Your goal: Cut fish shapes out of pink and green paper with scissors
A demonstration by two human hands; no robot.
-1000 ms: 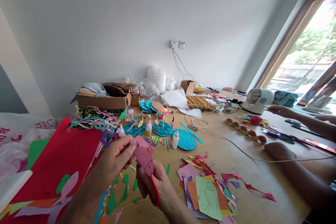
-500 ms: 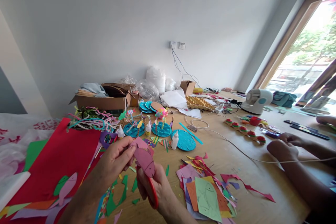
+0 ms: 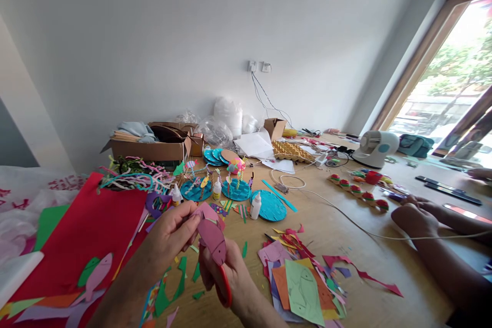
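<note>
Head view: pink paper fish held between pinching fingers and scissors

The right hand (image 3: 230, 269) is wrapped around red-handled scissors (image 3: 226, 292); the blades are hidden behind the paper, so whether they are parted cannot be told. The left hand (image 3: 172, 228) pinches the pink paper fish (image 3: 212, 238) at its tail end, thumb against fingers, probably to keep the thin sheet steady while leaving its edge free for the blades.

The fish sits above the table, tilted, its head down toward the right hand. It is dusky pink, with a dark dot for an eye and a curved line behind the head; lighter pink paper shows beyond it.

Beside the hands, a pale green sheet (image 3: 305, 292) with drawn fish tops the scrap pile, perhaps for easy reach. Farther off, a white bottle (image 3: 255, 205) stands upright beside a blue disc (image 3: 272, 207).
</note>
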